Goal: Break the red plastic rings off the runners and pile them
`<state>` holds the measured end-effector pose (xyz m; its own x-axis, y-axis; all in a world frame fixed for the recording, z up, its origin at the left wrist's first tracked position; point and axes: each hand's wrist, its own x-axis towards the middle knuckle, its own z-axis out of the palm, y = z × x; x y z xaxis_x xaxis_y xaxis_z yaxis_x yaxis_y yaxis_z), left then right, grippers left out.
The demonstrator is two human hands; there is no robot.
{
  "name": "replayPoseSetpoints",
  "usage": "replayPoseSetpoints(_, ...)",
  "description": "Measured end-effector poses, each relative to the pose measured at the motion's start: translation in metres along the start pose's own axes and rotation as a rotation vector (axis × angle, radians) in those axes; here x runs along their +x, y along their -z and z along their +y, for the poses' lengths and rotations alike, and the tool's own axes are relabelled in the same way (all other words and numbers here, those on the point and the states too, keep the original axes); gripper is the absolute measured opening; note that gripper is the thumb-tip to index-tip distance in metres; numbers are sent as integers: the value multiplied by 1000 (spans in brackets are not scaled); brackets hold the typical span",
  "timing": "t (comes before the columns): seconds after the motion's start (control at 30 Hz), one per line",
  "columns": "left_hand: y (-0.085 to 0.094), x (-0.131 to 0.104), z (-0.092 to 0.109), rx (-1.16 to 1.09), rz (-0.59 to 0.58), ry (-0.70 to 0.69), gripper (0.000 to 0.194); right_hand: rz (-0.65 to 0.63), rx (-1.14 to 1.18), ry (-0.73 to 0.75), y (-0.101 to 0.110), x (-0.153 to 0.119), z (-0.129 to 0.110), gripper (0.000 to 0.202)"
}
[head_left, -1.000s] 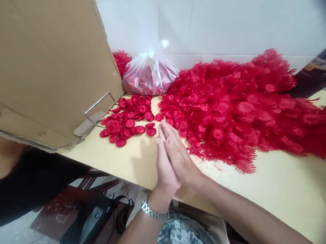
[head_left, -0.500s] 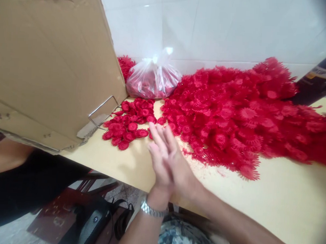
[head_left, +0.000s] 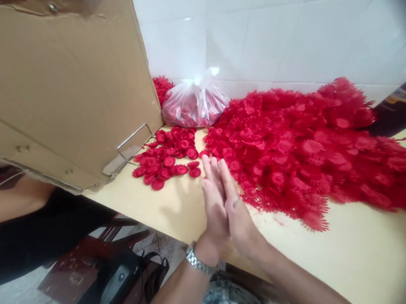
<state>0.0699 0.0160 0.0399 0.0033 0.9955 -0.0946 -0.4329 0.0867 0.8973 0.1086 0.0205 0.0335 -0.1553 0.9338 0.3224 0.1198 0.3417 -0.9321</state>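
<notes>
My left hand (head_left: 215, 211), with a metal watch (head_left: 198, 260) at its wrist, presses palm to palm against my right hand (head_left: 243, 223). The fingers of both are straight and close together, pointing away from me over the table. Whatever lies between the palms, if anything, is hidden. Just beyond the fingertips, to the left, is a small group of compact red fringed flowers (head_left: 169, 161). A large heap of flatter red fringed flowers (head_left: 290, 147) spreads behind and to the right of my hands.
A tied clear plastic bag (head_left: 195, 104) of red pieces rests against the tiled wall (head_left: 262, 38). On the left stands a big cardboard panel (head_left: 68, 83) with a wire handle (head_left: 134, 138). A dark bottle (head_left: 398, 109) leans at right. Another person's arm (head_left: 19, 200) shows behind the cardboard.
The view has shifted a little. My joined hands have moved slightly right relative to the table, uncovering a couple of small red flowers near the fingertips. The palms remain together.
</notes>
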Motion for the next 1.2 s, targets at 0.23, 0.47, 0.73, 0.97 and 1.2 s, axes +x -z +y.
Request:
replayPoseSetpoints(0.23, 2, -3, -8, -172, -95, -48, 62, 116, -20, -128, 15, 25, 14, 64)
replayPoseSetpoints(0.47, 10, 12, -2, -223, -52, -2, 54, 36, -97, -24, 3, 13, 1, 63)
replayPoseSetpoints(0.73, 5, 1, -7, -370, -114, 94, 56, 130, -72, -56, 14, 38, 23, 64)
replayPoseSetpoints(0.97, 16, 19, -2, -480, 86, 312, 24, 246, 159, -144, 24, 38, 4, 53)
replayPoseSetpoints(1.2, 20, 15, 13, -488, -2, 286, 42, 83, -380, 121, 56, -5, -4, 15)
